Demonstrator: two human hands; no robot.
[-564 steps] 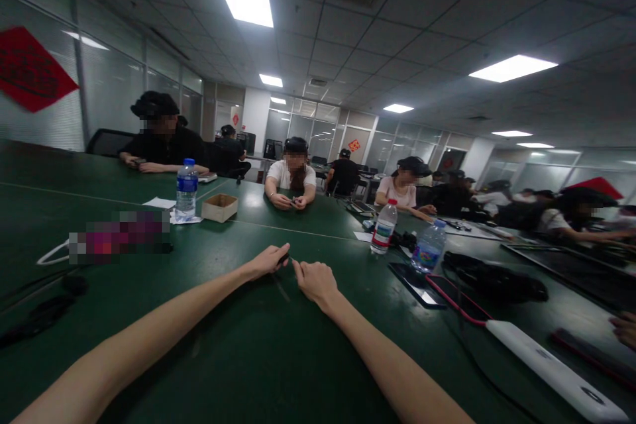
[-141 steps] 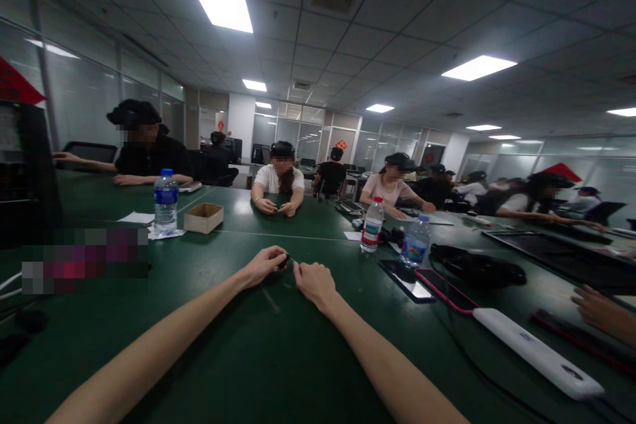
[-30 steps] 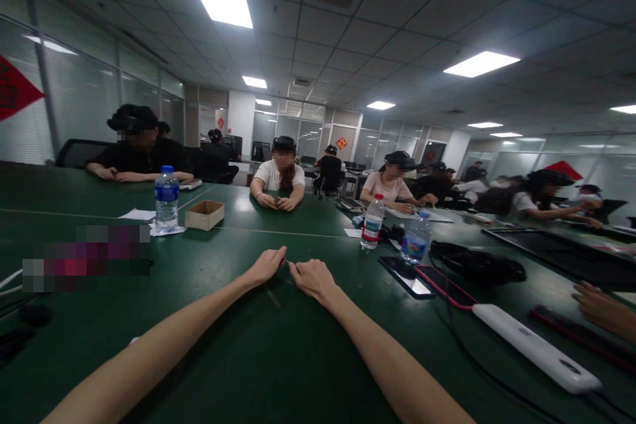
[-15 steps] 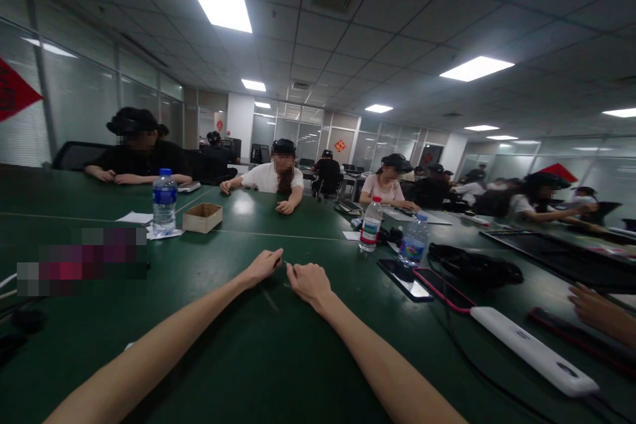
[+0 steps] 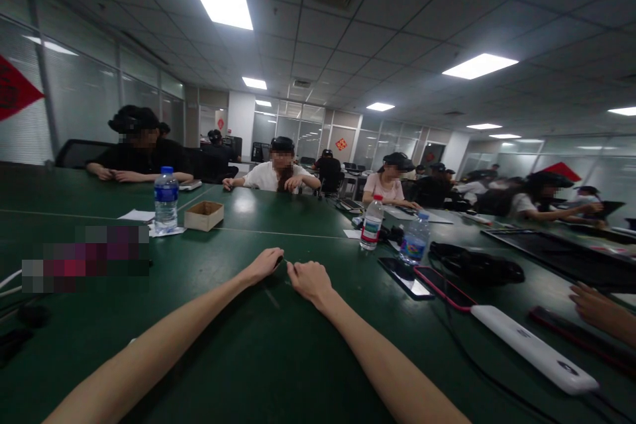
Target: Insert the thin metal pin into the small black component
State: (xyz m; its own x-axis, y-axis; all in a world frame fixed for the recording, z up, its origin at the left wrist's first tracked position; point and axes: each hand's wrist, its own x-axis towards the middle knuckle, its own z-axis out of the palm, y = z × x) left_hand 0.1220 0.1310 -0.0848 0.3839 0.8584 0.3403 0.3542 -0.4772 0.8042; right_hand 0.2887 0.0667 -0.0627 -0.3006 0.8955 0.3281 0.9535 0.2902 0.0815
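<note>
Both my forearms stretch out over a dark green table [image 5: 258, 358]. My left hand [image 5: 264, 264] is closed, its fingers pinched round a small dark thing that I cannot make out. My right hand [image 5: 309, 278] is also curled shut right beside it, the fingertips of both nearly touching. A thin pale strand or wire seems to run between the two hands. What the right fingers hold is too small to name.
A water bottle [image 5: 165, 199] and a small cardboard box [image 5: 204, 214] stand at the left. Two more bottles [image 5: 372, 222], two phones [image 5: 405, 277], a black pouch [image 5: 477, 270] and a white power strip [image 5: 534, 348] lie at the right. Another person's hand [image 5: 596, 308] rests at the right edge. Several people sit around.
My hands have stayed pinched together at the same spot. The person opposite in white has spread both arms out over the table.
</note>
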